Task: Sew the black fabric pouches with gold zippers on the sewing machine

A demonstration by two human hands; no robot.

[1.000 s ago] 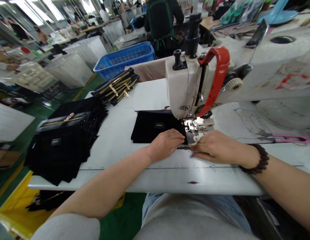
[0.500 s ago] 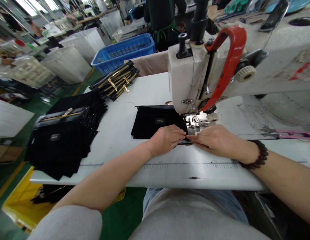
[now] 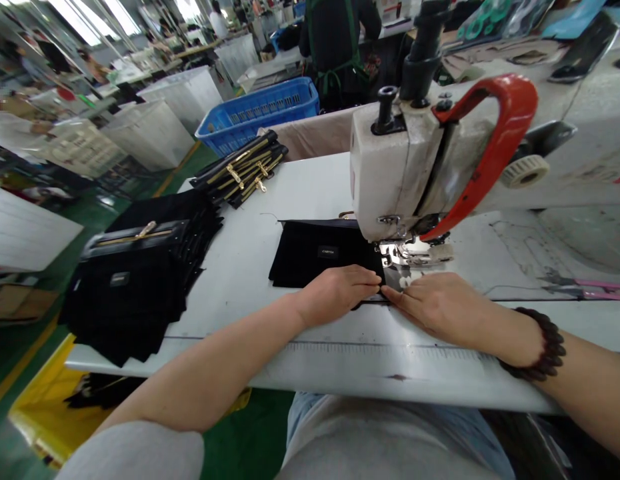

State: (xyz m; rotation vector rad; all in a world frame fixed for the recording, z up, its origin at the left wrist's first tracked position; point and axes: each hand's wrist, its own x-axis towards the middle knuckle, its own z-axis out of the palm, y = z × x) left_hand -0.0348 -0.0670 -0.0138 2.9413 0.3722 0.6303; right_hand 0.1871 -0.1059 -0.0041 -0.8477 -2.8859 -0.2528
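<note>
A black fabric piece [image 3: 303,250] with a small label lies flat on the sewing table, its right edge beside the presser foot [image 3: 396,255] of the sewing machine [image 3: 385,180]. My left hand [image 3: 337,293] rests on the near right part of the fabric, fingers pressed together at its edge. From the other side, my right hand [image 3: 437,303] meets it, fingers closed at the same near corner, thumb and index tip almost touching the left fingertips. The bit of cloth between the fingertips is mostly hidden.
Left on the table sits a stack of black fabric pieces [image 3: 125,300]; behind it are black zipper strips [image 3: 245,167] with gold pulls. Pink-handled snips [image 3: 590,288] lie at the right. A blue basket [image 3: 260,110] and a yellow bin [image 3: 40,407] stand beyond the table's edges.
The camera view has shifted, so the whole scene sits a little lower and further right. Both hands stay at the fabric's near corner, with little visible movement against the machine.
</note>
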